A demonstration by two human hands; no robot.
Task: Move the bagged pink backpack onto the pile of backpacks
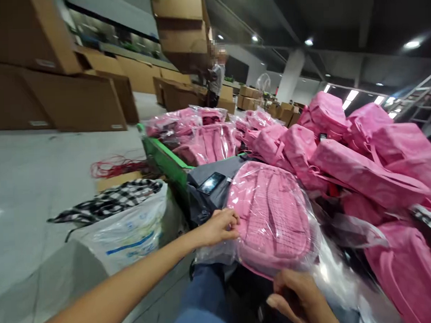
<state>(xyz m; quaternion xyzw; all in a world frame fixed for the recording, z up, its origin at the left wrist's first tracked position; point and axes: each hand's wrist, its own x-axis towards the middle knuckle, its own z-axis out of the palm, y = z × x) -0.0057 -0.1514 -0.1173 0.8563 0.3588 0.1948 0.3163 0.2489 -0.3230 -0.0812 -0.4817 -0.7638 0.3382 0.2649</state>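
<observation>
The left hand [219,226] is reaching in from seven o'clock, its fingers curled together and pinching the clear plastic bag [303,234] at the left edge of a pink backpack [270,216]. The backpack is lying flat in the middle of the view, wrapped in that bag, its padded back facing up. The right hand [300,295] is sitting at five o'clock, just below the backpack's lower edge; its fingers are bent and closed on the loose plastic there, though the fingertips are tucked under and the wrist is being cut off by the bottom of the frame, so the exact grip is hard to make out.

At eleven o'clock from the backpack a dark phone [212,183] is resting on a grey sheet [216,180]. Beyond it, toward twelve o'clock, more bagged backpacks [204,138] are filling a green cart [162,161], whose far side is hidden by them. From one to four o'clock a heap of unbagged pink backpacks [364,156] is piling up and running off the right edge.

At nine o'clock a white sack [133,230] is holding a checked cloth [111,200], with red string [113,167] lying on the floor behind it. Cardboard boxes [57,87] are stacking up at ten o'clock. A person [216,79] is standing far off at twelve o'clock, too blurred to tell more. A blue trouser leg [202,298] is showing at six o'clock, mostly cut off.
</observation>
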